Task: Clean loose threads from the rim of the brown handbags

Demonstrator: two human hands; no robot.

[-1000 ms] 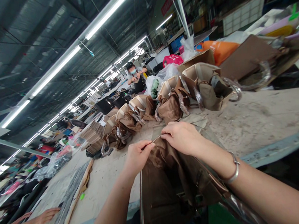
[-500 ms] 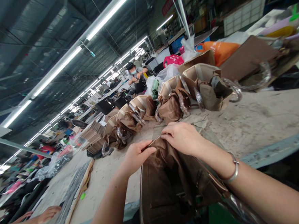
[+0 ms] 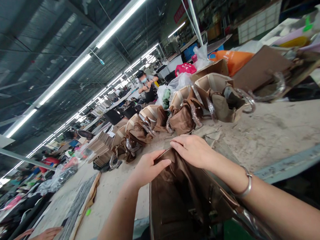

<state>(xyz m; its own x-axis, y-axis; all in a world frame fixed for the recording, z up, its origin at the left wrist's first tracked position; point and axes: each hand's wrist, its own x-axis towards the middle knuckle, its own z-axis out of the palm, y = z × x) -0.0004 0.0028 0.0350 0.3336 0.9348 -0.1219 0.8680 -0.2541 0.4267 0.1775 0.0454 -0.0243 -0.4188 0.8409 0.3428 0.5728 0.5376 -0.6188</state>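
So the brown bag is right between and below the two grips, its upper edge running from one to the other. Right grip is narrow, fingers folded over that edge and holding it. Left grip is looser: thumb standing apart from the fingers, with the edge in the gap, and honestly I can't tell if it's pinching. There's a metal bracelet on the wrist behind the right grip. Past both grips, a row of similar bags sits on the worktop, with a stack of brown sheets at the left end. Well left of the left grip, another person's hand is beside some grey material.
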